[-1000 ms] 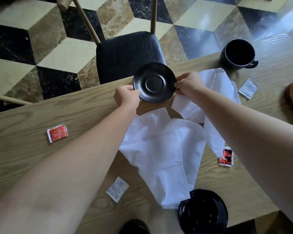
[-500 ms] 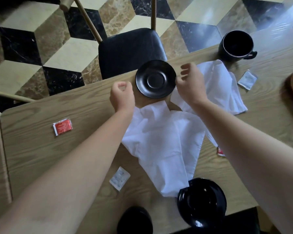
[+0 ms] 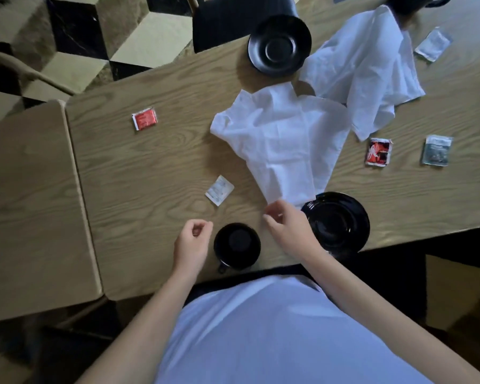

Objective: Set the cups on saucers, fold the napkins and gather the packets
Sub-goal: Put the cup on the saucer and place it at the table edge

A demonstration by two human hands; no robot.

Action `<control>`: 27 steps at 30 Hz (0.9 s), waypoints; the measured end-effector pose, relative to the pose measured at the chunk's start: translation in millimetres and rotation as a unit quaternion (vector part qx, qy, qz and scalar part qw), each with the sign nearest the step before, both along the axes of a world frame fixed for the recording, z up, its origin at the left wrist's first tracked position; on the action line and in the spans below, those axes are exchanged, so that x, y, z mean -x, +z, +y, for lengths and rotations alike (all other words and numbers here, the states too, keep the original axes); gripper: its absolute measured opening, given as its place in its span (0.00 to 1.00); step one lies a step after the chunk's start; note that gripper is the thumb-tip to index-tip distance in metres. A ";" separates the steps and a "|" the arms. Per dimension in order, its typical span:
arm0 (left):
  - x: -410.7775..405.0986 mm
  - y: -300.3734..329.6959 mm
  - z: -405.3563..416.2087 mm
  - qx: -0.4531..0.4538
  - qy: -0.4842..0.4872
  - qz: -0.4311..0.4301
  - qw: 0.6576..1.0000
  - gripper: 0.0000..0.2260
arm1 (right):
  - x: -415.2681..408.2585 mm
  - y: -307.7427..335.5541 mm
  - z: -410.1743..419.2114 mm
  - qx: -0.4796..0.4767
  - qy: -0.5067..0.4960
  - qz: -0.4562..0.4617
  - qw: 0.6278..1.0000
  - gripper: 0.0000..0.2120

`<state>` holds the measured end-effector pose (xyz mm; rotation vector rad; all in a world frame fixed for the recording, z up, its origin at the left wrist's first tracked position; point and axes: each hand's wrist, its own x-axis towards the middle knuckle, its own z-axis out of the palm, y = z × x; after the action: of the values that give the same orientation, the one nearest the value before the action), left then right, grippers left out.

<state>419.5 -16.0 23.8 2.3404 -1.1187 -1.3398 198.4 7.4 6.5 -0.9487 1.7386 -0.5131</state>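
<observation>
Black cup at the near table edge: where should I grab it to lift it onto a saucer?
Probably by the rim and wall, coming from above. The black ceramic cup stands upright, mouth up, between the left hand and right hand. Its small handle points toward the person at the table edge, awkward to hook.

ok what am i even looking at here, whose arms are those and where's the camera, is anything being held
No machine here: a person wears a camera on the head, looking down at their own arms. On the wooden table lie two crumpled white napkins, a far saucer, a near saucer, a black cup near the edge, and five small packets, such as a red one. The left hand and right hand hover on either side of the cup, fingers loosely curled, holding nothing.
</observation>
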 end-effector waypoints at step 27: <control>55.3 -7.9 38.7 -0.073 -0.164 0.128 0.975 0.07 | 38.2 4.9 57.4 -0.080 -0.001 -0.054 0.995 0.13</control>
<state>364.3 22.7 15.9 2.0556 -1.4062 -1.8351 160.2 64.8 11.5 -0.7916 1.6577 -0.4126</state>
